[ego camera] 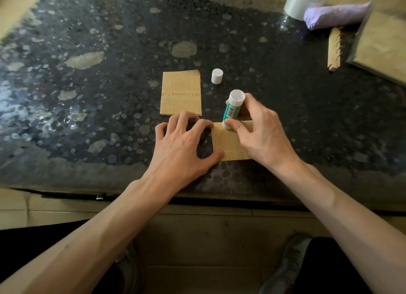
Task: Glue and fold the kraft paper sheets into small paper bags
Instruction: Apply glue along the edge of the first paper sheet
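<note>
Glue stick (231, 109), green-and-white plastic, gripped by your right hand (261, 131), stands tip-down on the tan kraft paper sheet (228, 145); beside it your unclenched left hand (182, 144) presses the sheet.

Left half of tabletop (87, 85) open; I could sweep through. Centre blocked: sheet stack (181, 93), white cap (217, 76) just right of it, glue stick (231, 109) gripped in the right hand (261, 131) nearer me. Far right corner crowded: tape roll (302, 3), purple bundle (336, 15), toothed wooden strip (334, 50), brown pad (386, 45). Bare lane between cap and clutter.
</note>
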`<control>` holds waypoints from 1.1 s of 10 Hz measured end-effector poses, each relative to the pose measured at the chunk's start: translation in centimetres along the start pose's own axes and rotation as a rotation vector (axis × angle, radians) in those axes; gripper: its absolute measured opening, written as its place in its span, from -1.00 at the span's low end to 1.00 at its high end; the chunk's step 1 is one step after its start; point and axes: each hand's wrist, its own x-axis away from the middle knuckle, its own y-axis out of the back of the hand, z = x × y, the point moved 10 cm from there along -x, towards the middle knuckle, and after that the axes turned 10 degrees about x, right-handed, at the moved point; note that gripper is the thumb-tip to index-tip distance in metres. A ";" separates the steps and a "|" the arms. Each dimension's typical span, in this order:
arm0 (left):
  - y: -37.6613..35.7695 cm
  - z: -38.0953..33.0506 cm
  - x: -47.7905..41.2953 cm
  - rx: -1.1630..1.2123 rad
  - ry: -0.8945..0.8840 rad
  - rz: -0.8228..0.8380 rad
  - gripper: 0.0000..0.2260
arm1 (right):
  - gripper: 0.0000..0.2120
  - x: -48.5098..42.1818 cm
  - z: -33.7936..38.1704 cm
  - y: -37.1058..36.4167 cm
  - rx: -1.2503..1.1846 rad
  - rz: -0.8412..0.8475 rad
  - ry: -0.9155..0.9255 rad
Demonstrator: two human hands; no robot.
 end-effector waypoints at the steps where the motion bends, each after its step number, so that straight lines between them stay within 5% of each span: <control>1: 0.0 0.0 0.0 0.003 -0.002 0.001 -0.40 | -0.68 0.1 -0.2 0.1 0.007 -0.012 -0.008; 11: -0.5 0.2 -0.2 -0.002 0.018 0.060 -0.39 | -0.65 1.4 -3.7 2.1 0.046 0.009 -0.149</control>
